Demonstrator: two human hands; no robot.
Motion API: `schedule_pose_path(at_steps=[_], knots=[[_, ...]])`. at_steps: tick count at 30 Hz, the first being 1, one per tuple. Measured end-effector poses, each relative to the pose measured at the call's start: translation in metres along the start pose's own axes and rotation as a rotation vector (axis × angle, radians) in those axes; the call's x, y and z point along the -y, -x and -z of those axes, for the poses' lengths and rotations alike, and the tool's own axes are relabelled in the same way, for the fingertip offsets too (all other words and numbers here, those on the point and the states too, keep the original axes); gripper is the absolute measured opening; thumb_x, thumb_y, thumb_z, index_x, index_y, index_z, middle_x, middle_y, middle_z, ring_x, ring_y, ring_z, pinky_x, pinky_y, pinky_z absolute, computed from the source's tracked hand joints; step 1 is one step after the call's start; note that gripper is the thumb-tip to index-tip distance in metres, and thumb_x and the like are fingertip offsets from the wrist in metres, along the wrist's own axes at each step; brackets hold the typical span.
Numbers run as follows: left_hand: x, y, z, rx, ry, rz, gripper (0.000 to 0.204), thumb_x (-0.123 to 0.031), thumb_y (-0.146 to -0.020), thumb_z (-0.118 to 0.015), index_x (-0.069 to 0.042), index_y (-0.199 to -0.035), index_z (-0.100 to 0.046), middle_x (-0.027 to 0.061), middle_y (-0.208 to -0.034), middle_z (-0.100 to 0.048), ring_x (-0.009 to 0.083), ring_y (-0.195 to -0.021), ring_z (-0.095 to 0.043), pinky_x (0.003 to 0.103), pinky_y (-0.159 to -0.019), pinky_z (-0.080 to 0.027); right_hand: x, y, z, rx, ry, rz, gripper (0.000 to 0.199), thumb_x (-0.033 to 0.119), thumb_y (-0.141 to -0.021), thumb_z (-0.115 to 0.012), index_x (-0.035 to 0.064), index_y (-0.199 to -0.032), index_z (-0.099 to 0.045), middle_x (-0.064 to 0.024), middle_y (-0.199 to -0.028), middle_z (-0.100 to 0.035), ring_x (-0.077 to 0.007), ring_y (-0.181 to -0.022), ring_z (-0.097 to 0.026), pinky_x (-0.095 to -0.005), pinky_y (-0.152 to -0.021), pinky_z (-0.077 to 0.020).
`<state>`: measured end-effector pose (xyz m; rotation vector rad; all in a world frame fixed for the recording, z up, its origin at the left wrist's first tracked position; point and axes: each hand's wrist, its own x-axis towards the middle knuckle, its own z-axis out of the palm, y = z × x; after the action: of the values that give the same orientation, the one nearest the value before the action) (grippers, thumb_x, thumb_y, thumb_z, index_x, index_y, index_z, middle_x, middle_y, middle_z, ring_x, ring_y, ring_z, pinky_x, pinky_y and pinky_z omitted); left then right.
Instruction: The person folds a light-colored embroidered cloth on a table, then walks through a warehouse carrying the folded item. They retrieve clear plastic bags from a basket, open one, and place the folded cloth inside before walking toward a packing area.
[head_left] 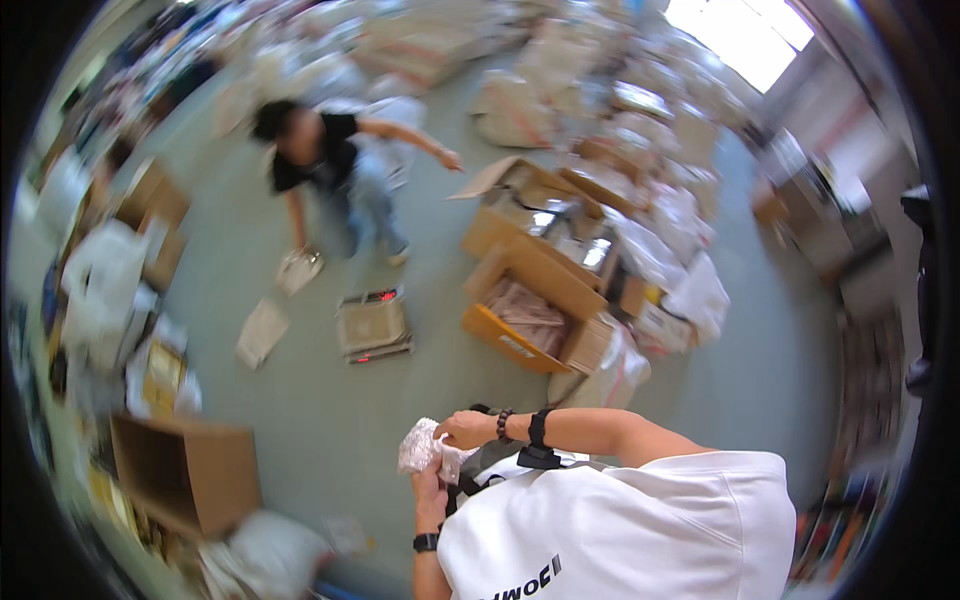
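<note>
In front of my body I hold a whitish, crinkled bundle (416, 447), which could be lacy cloth or wrapping; its kind is not clear. My left hand (428, 486) grips it from below, fingers partly hidden. From the right, my right hand (466, 430) is closed on its upper edge with bent fingers. A dark bead bracelet (504, 425) and a black strap (539, 430) circle my right arm. My left wrist wears a black band (427, 542).
A blurred co-worker (325, 165) bends ahead, one hand on a pale packet (299, 270). Near them a scale (374, 324) stands on the floor. Open cardboard boxes (515, 345) lie to the right, an empty carton (185, 475) at the left. Piled sacks (515, 105) fill the back.
</note>
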<state>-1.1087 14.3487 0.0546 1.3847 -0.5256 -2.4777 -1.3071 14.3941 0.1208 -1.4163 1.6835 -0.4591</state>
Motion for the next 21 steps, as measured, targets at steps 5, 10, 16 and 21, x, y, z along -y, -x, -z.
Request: schedule_pose_path(at_steps=[5,10,16,21], knots=[[-0.047,-0.029,-0.013,0.142,-0.313,0.014,0.034,-0.002,-0.092,-0.058,0.0,-0.126,-0.055,0.0117,-0.115,-0.064,0.025,-0.099,-0.065,0.038,-0.081,-0.056,0.002,0.039,0.003,-0.304,-0.149,-0.305,0.029,0.019,-0.088,-0.055,0.0097,-0.112,-0.068,-0.0189,-0.096,-0.07,-0.0396,-0.089,-0.066,-0.0479,-0.081,-0.052],[-0.027,-0.043,-0.046,0.375,-0.511,0.19,0.047,0.006,-0.09,-0.055,-0.001,-0.135,-0.046,0.013,-0.126,-0.058,0.0269,-0.108,-0.062,0.039,-0.091,-0.053,-0.024,0.132,-0.036,-0.59,-0.268,-0.438,0.031,0.02,-0.088,-0.052,0.0068,-0.111,-0.068,-0.0169,-0.099,-0.071,-0.038,-0.091,-0.066,-0.0471,-0.082,-0.0521],[0.025,-0.017,-0.121,0.539,-0.705,0.251,0.049,0.01,-0.089,-0.056,0.001,-0.136,-0.045,0.0132,-0.127,-0.058,0.0279,-0.111,-0.061,0.039,-0.094,-0.054,-0.022,0.252,-0.096,-0.825,-0.448,-0.683,0.034,0.023,-0.089,-0.05,0.0065,-0.114,-0.066,-0.0175,-0.107,-0.069,-0.036,-0.101,-0.065,-0.0437,-0.09,-0.0503],[0.103,0.015,-0.169,0.584,-0.894,0.257,0.046,0.006,-0.089,-0.057,0.001,-0.133,-0.048,0.0137,-0.124,-0.06,0.0266,-0.108,-0.063,0.038,-0.092,-0.054,-0.034,0.371,-0.184,-0.978,-0.529,-0.827,0.035,0.025,-0.092,-0.05,0.006,-0.118,-0.064,-0.0166,-0.103,-0.07,-0.0334,-0.095,-0.067,-0.042,-0.087,-0.0516]])
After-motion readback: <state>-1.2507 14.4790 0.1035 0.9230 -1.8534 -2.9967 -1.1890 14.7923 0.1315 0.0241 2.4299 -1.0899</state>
